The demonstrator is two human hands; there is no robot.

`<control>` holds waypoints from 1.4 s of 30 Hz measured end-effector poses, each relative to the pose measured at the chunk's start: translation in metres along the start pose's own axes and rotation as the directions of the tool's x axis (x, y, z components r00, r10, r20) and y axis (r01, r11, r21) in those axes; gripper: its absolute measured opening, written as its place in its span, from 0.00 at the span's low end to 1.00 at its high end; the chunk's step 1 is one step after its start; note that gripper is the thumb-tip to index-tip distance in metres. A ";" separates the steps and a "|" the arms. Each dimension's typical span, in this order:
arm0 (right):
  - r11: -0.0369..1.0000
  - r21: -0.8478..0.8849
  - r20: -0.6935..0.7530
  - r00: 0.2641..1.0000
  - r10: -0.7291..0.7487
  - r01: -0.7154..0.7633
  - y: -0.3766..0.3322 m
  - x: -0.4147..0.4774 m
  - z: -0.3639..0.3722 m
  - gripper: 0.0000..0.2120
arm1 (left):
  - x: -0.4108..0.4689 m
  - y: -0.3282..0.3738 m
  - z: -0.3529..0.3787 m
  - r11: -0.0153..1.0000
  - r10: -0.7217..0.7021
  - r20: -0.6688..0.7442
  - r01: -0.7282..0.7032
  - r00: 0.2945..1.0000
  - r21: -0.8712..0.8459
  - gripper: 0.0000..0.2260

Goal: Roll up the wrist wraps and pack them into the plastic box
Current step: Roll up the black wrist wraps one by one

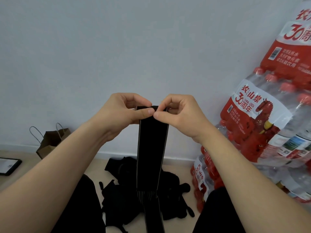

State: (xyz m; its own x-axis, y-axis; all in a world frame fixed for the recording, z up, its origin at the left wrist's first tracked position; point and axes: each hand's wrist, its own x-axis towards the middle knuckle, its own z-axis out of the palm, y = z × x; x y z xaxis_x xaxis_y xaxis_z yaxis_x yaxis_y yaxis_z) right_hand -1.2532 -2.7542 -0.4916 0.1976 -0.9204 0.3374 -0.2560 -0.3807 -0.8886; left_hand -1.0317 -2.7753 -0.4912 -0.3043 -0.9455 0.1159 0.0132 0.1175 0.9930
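Observation:
A long black wrist wrap (pixel 152 148) with pale edge stripes hangs straight down in front of me, held up at chest height. My left hand (pixel 124 113) pinches its top edge on the left, thumb against fingers. My right hand (pixel 178 111) pinches the same top edge on the right. The top end looks folded over between my fingertips. The wrap's lower end reaches down to my lap. A pile of more black wraps (pixel 144 185) lies on the floor between my knees. No plastic box is in view.
Shrink-wrapped packs of water bottles (pixel 262 125) with red labels are stacked against the wall on the right. A brown paper bag (pixel 50 142) stands by the wall at left, and a dark tablet (pixel 8 166) lies on the floor at the far left.

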 end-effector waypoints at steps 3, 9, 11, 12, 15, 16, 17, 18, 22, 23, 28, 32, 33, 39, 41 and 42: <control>0.997 0.029 0.036 0.997 0.073 -0.074 0.003 0.002 -0.001 0.11 | 0.001 0.000 -0.001 1.000 0.029 -0.036 -0.029 0.999 0.012 0.10; 0.988 0.059 0.047 0.990 0.137 -0.139 0.003 0.005 0.006 0.07 | 0.004 0.002 0.003 0.995 0.079 -0.079 -0.074 0.994 0.068 0.11; 0.986 0.073 -0.001 0.989 0.150 -0.149 0.002 0.007 0.009 0.06 | 0.007 0.002 0.008 0.995 0.074 -0.106 -0.066 0.992 0.074 0.12; 0.985 0.081 -0.027 0.988 0.154 -0.152 0.002 0.008 0.010 0.05 | 0.009 0.002 0.011 0.996 0.062 -0.120 -0.053 0.991 0.076 0.12; 0.984 0.074 -0.100 0.980 0.171 -0.164 0.003 0.010 0.012 0.05 | 0.012 -0.001 0.019 0.991 0.033 -0.146 -0.013 0.989 0.130 0.09; 0.983 0.061 -0.115 0.977 0.178 -0.172 0.004 0.010 0.012 0.06 | 0.013 -0.003 0.022 0.989 0.021 -0.149 0.001 0.989 0.146 0.07; 0.983 0.046 -0.125 0.975 0.184 -0.179 0.004 0.010 0.011 0.07 | 0.014 -0.004 0.024 0.988 0.009 -0.146 0.014 0.989 0.155 0.05; 0.982 0.030 -0.129 0.974 0.189 -0.187 0.005 0.009 0.009 0.08 | 0.015 -0.006 0.026 0.987 0.002 -0.139 0.021 0.990 0.162 0.05; 0.975 0.000 -0.131 0.967 0.220 -0.222 0.010 0.004 0.002 0.11 | 0.019 -0.010 0.032 0.977 0.036 -0.126 -0.009 0.991 0.213 0.05; 0.972 0.001 -0.153 0.961 0.232 -0.234 0.010 0.003 0.003 0.11 | 0.019 -0.011 0.033 0.973 0.041 -0.120 -0.013 0.992 0.229 0.06; 0.964 0.025 -0.247 0.932 0.264 -0.266 0.012 -0.006 0.010 0.11 | 0.014 -0.015 0.040 0.974 0.032 -0.119 -0.004 0.992 0.228 0.05; 0.957 0.127 -0.241 0.928 0.285 -0.261 0.009 -0.012 0.003 0.12 | 0.010 -0.008 0.043 0.997 -0.036 -0.069 0.040 0.997 0.067 0.03; 0.954 0.153 -0.238 0.927 0.290 -0.259 0.007 -0.012 0.001 0.13 | 0.009 -0.006 0.042 0.998 -0.051 -0.044 0.053 0.998 0.032 0.03; 0.965 0.166 -0.186 0.954 0.234 -0.204 0.001 -0.003 0.000 0.13 | 0.008 0.002 0.028 0.998 -0.033 -0.017 0.033 0.999 -0.045 0.07; 0.969 0.153 -0.155 0.964 0.218 -0.194 0.003 -0.001 0.000 0.11 | 0.008 -0.002 0.020 1.000 -0.016 -0.035 0.016 0.999 -0.005 0.03; 0.970 0.131 -0.132 0.966 0.221 -0.204 0.005 0.000 0.000 0.11 | 0.008 -0.005 0.017 0.999 -0.008 -0.032 0.009 0.999 0.032 0.07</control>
State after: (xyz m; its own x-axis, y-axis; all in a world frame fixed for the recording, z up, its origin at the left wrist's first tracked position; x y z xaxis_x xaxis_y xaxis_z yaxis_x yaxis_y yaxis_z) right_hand -1.2547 -2.7561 -0.4956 0.0093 -0.9852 0.1711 -0.1644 -0.1703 -0.9716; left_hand -1.0503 -2.7782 -0.4956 -0.2734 -0.9557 0.1088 -0.0199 0.1187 0.9927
